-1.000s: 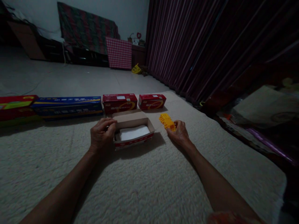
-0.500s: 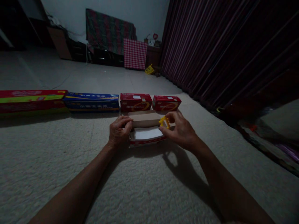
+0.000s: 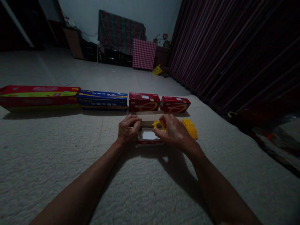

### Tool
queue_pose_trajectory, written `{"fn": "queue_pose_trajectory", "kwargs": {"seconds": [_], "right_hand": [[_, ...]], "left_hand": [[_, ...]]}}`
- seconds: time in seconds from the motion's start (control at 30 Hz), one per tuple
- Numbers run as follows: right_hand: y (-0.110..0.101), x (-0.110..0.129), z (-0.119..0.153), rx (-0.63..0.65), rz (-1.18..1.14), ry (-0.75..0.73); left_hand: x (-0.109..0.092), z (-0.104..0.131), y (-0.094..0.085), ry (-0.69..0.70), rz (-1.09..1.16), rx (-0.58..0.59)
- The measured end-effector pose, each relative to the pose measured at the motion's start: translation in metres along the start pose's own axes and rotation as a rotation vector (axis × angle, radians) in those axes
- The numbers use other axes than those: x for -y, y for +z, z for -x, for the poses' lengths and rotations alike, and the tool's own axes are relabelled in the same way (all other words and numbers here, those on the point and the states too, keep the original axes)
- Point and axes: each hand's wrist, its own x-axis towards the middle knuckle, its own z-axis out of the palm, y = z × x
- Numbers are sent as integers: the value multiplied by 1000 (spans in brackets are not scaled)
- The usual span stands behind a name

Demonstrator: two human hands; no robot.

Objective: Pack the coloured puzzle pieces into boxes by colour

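Observation:
A small open carton (image 3: 150, 142) with a red printed front and pale inside sits on the quilted mat, its cardboard lid (image 3: 150, 117) raised at the back. My left hand (image 3: 128, 128) pinches the lid at the carton's left end. Over the carton's right part, my right hand (image 3: 175, 129) holds a yellow plastic piece (image 3: 155, 124) with a notched, open frame shape between thumb and fingers. Something white (image 3: 148, 135) lies in the carton. Right of my right hand, more yellow plastic pieces (image 3: 190, 128) rest together on the mat, partly hidden by the hand.
Behind the carton stand two red boxes (image 3: 144, 102) (image 3: 175, 104), a blue box (image 3: 103, 101) and a long red and yellow-green box (image 3: 42, 98) in a row. A dark curtain (image 3: 211, 47) hangs at the right. Dim clutter lies past the mat's right edge.
My right hand has moved left over the carton with the yellow piece. The other yellow pieces, hidden before, now show beside it. My view has turned slightly left; the left hand keeps its hold.

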Motion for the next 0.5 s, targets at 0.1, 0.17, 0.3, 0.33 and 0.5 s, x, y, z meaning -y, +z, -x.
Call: {"fn": "queue_pose_trajectory", "kwargs": {"seconds": [0.1,0.17,0.3,0.33,0.5], "right_hand": [[5,16,-1,59,15,-24],[11,23,-2,78,45,-32],[19,25,-2,53,95,-43],[18,23,-2,38,92,-36],[1,12,-3,40,1,-23]], "left_hand": [[1,0,0,17,2,-10],[2,0,1,22,7,-21],[3,1,2,19,15,-21],[3,1,2,18,14,-18],[1,0,1,28,2,-13]]}}
